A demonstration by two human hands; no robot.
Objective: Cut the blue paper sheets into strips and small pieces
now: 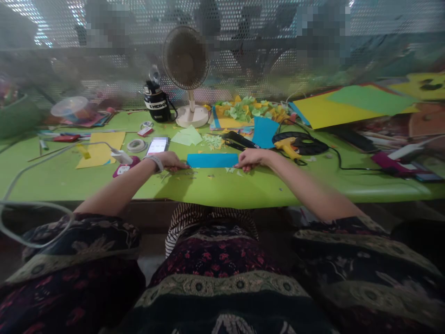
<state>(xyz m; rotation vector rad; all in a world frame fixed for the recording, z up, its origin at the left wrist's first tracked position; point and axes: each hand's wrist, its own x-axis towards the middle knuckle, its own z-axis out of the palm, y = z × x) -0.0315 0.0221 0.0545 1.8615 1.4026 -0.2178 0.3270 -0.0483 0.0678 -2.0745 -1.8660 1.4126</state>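
A flat blue paper strip (212, 160) stretches between my two hands, low over the green tabletop. At its left end, my left hand (170, 161) pinches a corner with closed fingers; a band circles that wrist. The right end is gripped the same way by my right hand (251, 158). Small paper scraps (233, 171) lie around and below the strip. Just beyond my right hand are black-handled scissors (238, 139) and another blue paper piece (264, 132). A lit phone (158, 146) rests behind my left hand.
A white fan (192, 116) and a dark bottle (158, 104) stand at the back. Cut paper flowers (250, 110) are heaped beside them. To the right lie a yellow glue gun (288, 148) and coloured sheets (333, 111). A white cable (21, 174) loops at left.
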